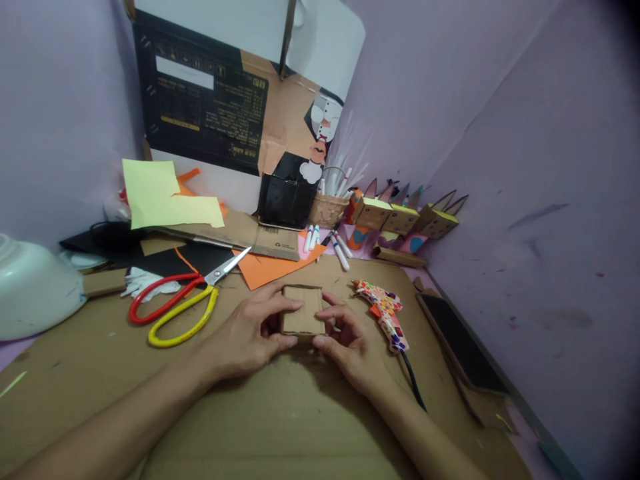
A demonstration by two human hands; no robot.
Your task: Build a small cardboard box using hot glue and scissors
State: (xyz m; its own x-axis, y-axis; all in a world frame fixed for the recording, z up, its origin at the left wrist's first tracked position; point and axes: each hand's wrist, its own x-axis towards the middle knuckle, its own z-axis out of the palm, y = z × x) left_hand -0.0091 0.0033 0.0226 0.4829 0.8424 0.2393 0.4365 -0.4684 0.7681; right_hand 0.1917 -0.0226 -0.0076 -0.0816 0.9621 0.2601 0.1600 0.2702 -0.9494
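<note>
A small cardboard box is held between my two hands over the cardboard-covered table. My left hand grips its left side, the index finger along the top and the thumb at the near edge. On the opposite side, my right hand closes on the box with bent fingers and the thumb at its near corner. Scissors with one red and one yellow handle lie half-open left of my left hand. To the right of my right hand rests a patterned glue gun, its black cord running toward me.
Orange paper and several markers lie beyond the box. A basket of glue sticks and cardboard animal figures stand at the back. A white bowl is at left, and a dark phone-like slab at right.
</note>
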